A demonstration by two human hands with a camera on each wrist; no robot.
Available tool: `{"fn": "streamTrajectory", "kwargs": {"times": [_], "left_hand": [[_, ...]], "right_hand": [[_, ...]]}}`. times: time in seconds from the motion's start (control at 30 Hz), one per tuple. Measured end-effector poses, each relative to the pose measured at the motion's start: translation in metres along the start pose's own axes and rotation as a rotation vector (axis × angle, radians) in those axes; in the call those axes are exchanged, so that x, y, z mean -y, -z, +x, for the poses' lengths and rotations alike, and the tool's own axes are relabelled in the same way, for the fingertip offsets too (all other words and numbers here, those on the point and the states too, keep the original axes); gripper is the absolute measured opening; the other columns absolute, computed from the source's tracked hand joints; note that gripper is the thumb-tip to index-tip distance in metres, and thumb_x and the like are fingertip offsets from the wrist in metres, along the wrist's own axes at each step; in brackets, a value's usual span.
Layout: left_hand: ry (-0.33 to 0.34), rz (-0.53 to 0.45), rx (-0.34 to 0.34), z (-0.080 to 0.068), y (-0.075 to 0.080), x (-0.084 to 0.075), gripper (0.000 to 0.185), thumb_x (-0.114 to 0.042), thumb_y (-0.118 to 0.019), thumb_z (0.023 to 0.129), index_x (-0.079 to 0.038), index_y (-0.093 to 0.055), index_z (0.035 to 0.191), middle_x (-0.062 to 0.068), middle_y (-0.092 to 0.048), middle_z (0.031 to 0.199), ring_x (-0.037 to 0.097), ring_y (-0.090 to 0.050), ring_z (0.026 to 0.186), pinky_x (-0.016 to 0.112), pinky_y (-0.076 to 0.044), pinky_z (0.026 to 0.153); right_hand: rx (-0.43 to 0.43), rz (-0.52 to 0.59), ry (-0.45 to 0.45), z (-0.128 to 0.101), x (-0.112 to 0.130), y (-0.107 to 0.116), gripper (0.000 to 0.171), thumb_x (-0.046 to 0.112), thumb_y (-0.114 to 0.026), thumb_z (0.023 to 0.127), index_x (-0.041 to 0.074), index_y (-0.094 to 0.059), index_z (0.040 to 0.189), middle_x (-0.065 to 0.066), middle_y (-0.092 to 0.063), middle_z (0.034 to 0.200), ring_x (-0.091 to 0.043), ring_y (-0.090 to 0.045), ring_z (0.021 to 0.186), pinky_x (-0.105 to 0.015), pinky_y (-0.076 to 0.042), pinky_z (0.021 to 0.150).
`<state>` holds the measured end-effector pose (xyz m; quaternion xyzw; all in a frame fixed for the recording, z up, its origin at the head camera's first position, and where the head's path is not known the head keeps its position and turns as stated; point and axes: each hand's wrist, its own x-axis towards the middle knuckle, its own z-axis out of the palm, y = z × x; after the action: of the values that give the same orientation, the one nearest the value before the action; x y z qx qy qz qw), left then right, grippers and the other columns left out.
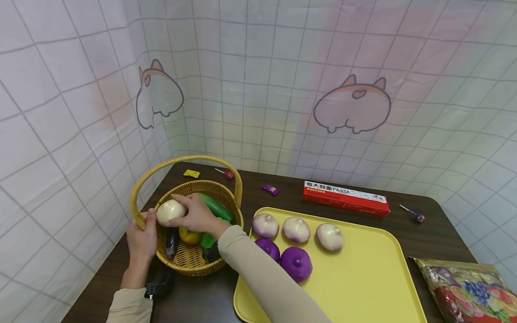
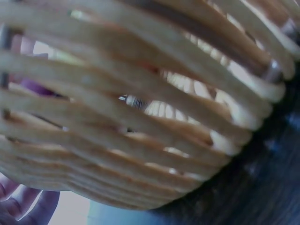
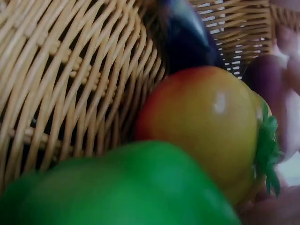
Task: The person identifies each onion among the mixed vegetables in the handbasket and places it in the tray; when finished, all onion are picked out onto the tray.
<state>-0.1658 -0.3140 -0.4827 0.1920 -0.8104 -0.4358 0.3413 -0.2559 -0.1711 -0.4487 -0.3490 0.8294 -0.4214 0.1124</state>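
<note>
My right hand (image 1: 199,215) reaches into the wicker basket (image 1: 190,270) and grips a whitish turnip (image 1: 168,212) at its left side, thumb below and fingers over the top. The turnip's purple part (image 3: 266,82) shows at the right of the right wrist view. My left hand (image 1: 141,237) holds the basket at the left foot of its handle; in the left wrist view the woven wall (image 2: 117,117) fills most of the picture. Inside lie an eggplant (image 3: 190,40), a yellow-red tomato (image 3: 201,122), a green pepper (image 3: 117,187) and a cucumber (image 1: 217,209).
Right of the basket lies a yellow tray (image 1: 363,273) with white turnips (image 1: 296,229) and purple ones (image 1: 296,264). Behind it is a red pasta box (image 1: 345,199). Wrapped candies (image 1: 270,189) and lollipops (image 1: 416,215) lie along the back; a fruit-printed bag (image 1: 470,291) is at right.
</note>
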Motion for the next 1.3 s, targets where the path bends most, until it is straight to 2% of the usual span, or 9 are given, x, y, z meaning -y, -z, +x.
{"fn": "streamTrajectory", "kwargs": {"times": [0.13, 0.3, 0.47, 0.63, 0.77, 0.93, 1.03, 1.13, 1.3], "left_hand": [[0.003, 0.001, 0.008, -0.001, -0.001, 0.001, 0.047, -0.040, -0.049, 0.101, -0.003, -0.055, 0.073, 0.011, -0.053, 0.076, 0.021, -0.045, 0.068, 0.035, -0.034, 0.065], [-0.007, 0.011, 0.000, 0.000, 0.000, 0.000, 0.047, -0.039, -0.048, 0.102, -0.002, -0.053, 0.072, 0.012, -0.050, 0.073, 0.024, -0.043, 0.068, 0.034, -0.032, 0.065], [-0.007, 0.015, 0.003, 0.000, -0.005, -0.004, 0.046, -0.037, -0.049, 0.101, -0.003, -0.052, 0.070, 0.006, -0.044, 0.064, 0.020, -0.041, 0.061, 0.030, -0.031, 0.059], [0.024, 0.018, 0.028, -0.001, -0.004, -0.003, 0.050, -0.043, -0.048, 0.101, -0.002, -0.055, 0.072, 0.002, -0.048, 0.064, 0.013, -0.044, 0.058, 0.025, -0.034, 0.056], [0.061, 0.009, 0.022, -0.001, 0.000, -0.002, 0.051, -0.044, -0.048, 0.100, 0.000, -0.059, 0.077, -0.003, -0.050, 0.065, 0.009, -0.045, 0.058, 0.022, -0.035, 0.056], [0.075, 0.007, 0.027, 0.000, 0.003, -0.001, 0.049, -0.044, -0.048, 0.101, 0.000, -0.061, 0.082, -0.006, -0.048, 0.062, 0.008, -0.043, 0.057, 0.022, -0.034, 0.054], [0.077, 0.008, 0.026, -0.001, 0.004, -0.001, 0.047, -0.043, -0.048, 0.101, -0.003, -0.056, 0.077, -0.003, -0.043, 0.060, 0.010, -0.040, 0.055, 0.025, -0.031, 0.053], [0.076, 0.004, 0.021, -0.002, 0.003, 0.000, 0.046, -0.041, -0.049, 0.101, -0.005, -0.051, 0.072, -0.001, -0.040, 0.057, 0.012, -0.037, 0.054, 0.027, -0.029, 0.052], [0.069, -0.001, 0.030, -0.001, 0.002, -0.001, 0.048, -0.042, -0.049, 0.100, -0.004, -0.051, 0.072, -0.002, -0.042, 0.059, 0.011, -0.039, 0.056, 0.027, -0.030, 0.055]], "right_hand": [[0.023, -0.039, 0.001, -0.002, 0.004, -0.005, 0.079, 0.040, -0.081, 0.078, 0.022, -0.044, 0.146, -0.002, -0.052, 0.131, -0.008, -0.053, 0.104, -0.020, -0.045, 0.083], [0.005, -0.078, 0.002, -0.002, 0.007, -0.005, 0.080, 0.041, -0.080, 0.078, 0.020, -0.043, 0.145, 0.002, -0.054, 0.135, -0.008, -0.056, 0.107, -0.020, -0.046, 0.083], [-0.044, -0.059, -0.042, -0.009, 0.007, 0.015, 0.081, 0.046, -0.079, 0.077, 0.021, -0.042, 0.145, -0.004, -0.048, 0.132, -0.008, -0.056, 0.093, -0.022, -0.048, 0.073], [-0.082, -0.033, -0.067, -0.025, 0.017, 0.032, 0.074, 0.047, -0.078, 0.075, 0.021, -0.048, 0.138, -0.003, -0.047, 0.124, -0.008, -0.054, 0.084, -0.023, -0.048, 0.066], [-0.096, -0.076, -0.043, -0.047, 0.031, 0.036, 0.070, 0.047, -0.078, 0.073, 0.021, -0.053, 0.133, 0.001, -0.049, 0.114, -0.006, -0.052, 0.080, -0.021, -0.046, 0.062], [-0.125, -0.158, 0.042, -0.080, 0.043, 0.039, 0.068, 0.047, -0.078, 0.071, 0.023, -0.054, 0.130, 0.003, -0.048, 0.116, -0.002, -0.050, 0.084, -0.016, -0.043, 0.063], [-0.142, -0.122, 0.125, -0.105, 0.045, 0.044, 0.068, 0.042, -0.079, 0.070, 0.023, -0.053, 0.130, 0.004, -0.047, 0.119, -0.001, -0.050, 0.088, -0.014, -0.044, 0.066], [-0.165, -0.035, 0.183, -0.134, 0.043, 0.048, 0.068, 0.037, -0.080, 0.070, 0.024, -0.052, 0.130, 0.005, -0.046, 0.119, 0.000, -0.051, 0.091, -0.015, -0.046, 0.071], [-0.241, 0.032, 0.197, -0.183, 0.027, 0.054, 0.069, 0.032, -0.082, 0.068, 0.028, -0.051, 0.130, 0.006, -0.045, 0.121, -0.004, -0.054, 0.099, -0.021, -0.048, 0.079]]}}
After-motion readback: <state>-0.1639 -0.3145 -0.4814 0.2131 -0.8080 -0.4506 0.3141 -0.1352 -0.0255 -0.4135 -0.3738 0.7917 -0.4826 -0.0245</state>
